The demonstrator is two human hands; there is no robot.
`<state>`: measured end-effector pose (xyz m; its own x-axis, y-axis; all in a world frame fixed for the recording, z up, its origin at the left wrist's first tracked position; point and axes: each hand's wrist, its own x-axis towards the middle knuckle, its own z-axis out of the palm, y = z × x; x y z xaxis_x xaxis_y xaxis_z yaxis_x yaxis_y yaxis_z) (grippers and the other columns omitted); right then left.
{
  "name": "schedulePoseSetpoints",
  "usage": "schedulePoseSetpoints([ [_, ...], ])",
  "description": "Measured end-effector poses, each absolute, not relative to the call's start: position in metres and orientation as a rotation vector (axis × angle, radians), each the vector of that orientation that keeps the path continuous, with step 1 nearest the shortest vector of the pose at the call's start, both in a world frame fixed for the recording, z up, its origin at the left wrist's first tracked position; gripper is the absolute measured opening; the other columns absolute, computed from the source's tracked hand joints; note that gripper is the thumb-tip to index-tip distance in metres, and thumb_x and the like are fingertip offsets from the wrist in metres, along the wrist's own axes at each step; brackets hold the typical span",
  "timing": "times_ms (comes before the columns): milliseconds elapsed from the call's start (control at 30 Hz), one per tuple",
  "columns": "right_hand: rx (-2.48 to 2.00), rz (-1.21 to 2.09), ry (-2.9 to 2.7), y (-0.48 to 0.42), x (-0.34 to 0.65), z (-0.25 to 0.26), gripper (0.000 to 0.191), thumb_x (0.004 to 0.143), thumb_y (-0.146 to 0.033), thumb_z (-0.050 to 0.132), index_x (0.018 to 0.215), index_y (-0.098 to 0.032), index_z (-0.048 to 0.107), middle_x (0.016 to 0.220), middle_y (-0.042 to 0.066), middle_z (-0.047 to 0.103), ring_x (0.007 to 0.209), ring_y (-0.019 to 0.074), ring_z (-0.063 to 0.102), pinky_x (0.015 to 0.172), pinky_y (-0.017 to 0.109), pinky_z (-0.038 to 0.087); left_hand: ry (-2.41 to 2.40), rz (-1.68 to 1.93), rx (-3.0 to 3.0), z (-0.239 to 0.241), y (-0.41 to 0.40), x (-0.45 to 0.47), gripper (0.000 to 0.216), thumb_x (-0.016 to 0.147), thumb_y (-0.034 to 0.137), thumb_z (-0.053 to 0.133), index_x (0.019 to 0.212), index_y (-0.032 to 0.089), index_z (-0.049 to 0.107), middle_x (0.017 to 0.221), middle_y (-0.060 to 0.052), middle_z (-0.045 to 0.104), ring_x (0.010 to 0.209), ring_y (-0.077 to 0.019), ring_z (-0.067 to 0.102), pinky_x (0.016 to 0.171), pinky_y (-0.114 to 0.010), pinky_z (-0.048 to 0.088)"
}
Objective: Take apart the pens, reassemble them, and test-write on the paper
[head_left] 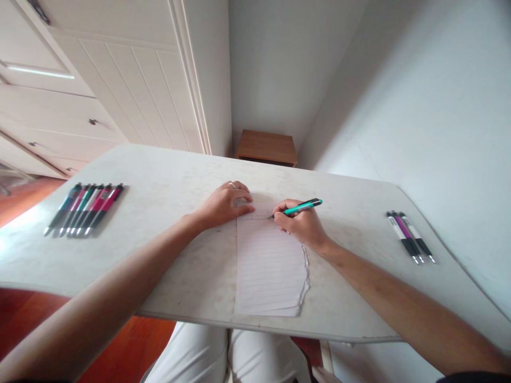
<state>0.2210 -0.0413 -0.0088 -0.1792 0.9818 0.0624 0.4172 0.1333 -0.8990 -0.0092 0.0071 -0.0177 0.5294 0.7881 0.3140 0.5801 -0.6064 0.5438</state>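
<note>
My right hand (pixel 300 223) is closed round a green pen (pixel 297 208), its tip down at the lined paper (pixel 269 271). Small handwriting runs across the top of the sheet, near the pen tip. The paper's right edge is torn and ragged. My left hand (pixel 229 205), with a ring on one finger, rests at the sheet's upper left corner. Its fingers are apart and slightly curled, the thumb and fingertips over the paper, and it grips nothing.
Several pens (pixel 85 209) in blue, pink, green and white lie in a row at the table's left. Three more pens (pixel 409 236), two white and one purple, lie at the right near the wall. A wooden stand (pixel 266 146) and white cabinet (pixel 139 80) are beyond the table (pixel 179 170).
</note>
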Motion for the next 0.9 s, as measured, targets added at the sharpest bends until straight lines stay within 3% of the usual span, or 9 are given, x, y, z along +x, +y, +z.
schedulePoseSetpoints([
  [900, -1.344, 0.978, -1.701, -0.0403, 0.2221, -0.0104, 0.007, 0.073, -0.024, 0.06, 0.072, -0.017, 0.062, 0.051, -0.004, 0.057, 0.043, 0.01, 0.051, 0.041, 0.02, 0.038, 1.106, 0.78, 2.435, -0.0203, 0.0085, -0.0101, 0.026, 0.084, 0.042, 0.066, 0.094, 0.019, 0.073, 0.107, -0.008, 0.066, 0.103, -0.0226, 0.06, 0.096, -0.036, 0.046],
])
